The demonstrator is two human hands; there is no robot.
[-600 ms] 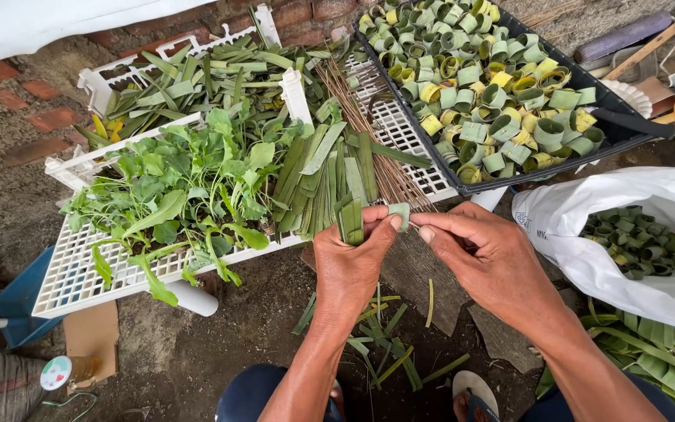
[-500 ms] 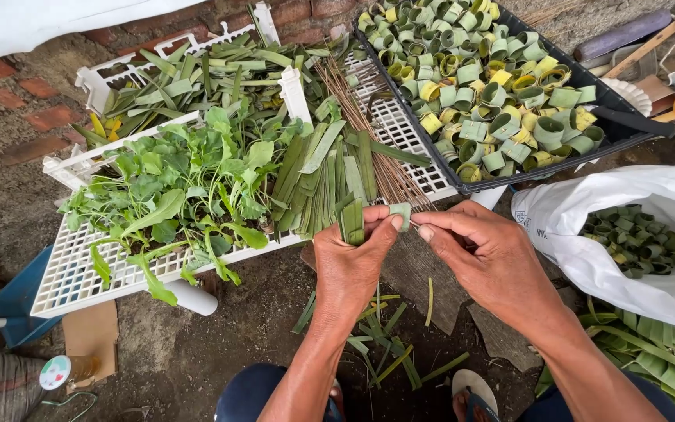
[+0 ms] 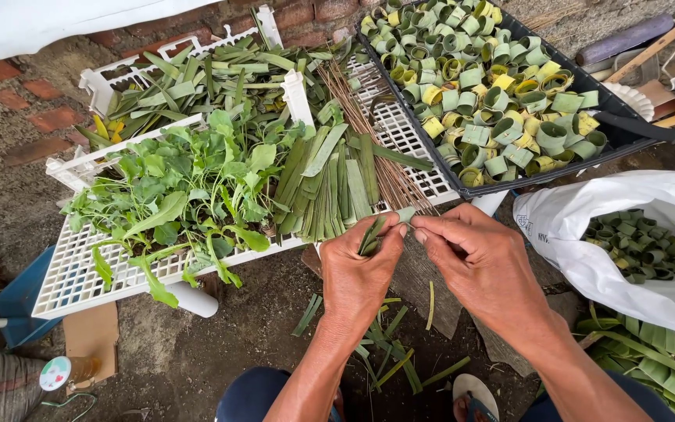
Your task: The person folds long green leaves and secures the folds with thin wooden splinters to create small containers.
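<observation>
My left hand (image 3: 357,273) and my right hand (image 3: 478,262) meet in front of me, both pinching one narrow green leaf strip (image 3: 370,236). The strip's folded end shows between my thumbs, close to the front edge of a white slatted tray (image 3: 80,270). On that tray lie a heap of leafy green sprigs (image 3: 189,187), flat cut leaf strips (image 3: 330,184) and a bundle of thin brown sticks (image 3: 373,148).
A black crate (image 3: 611,144) at the upper right holds several rolled green and yellow leaf rings (image 3: 494,86). A white sack (image 3: 587,242) at the right holds more rings. Leaf scraps (image 3: 388,352) litter the ground between my feet. Long leaves (image 3: 650,367) lie at lower right.
My hands have kept their place over the tray's front edge. The fingers have shifted slightly on the leaf strip; nothing else has moved.
</observation>
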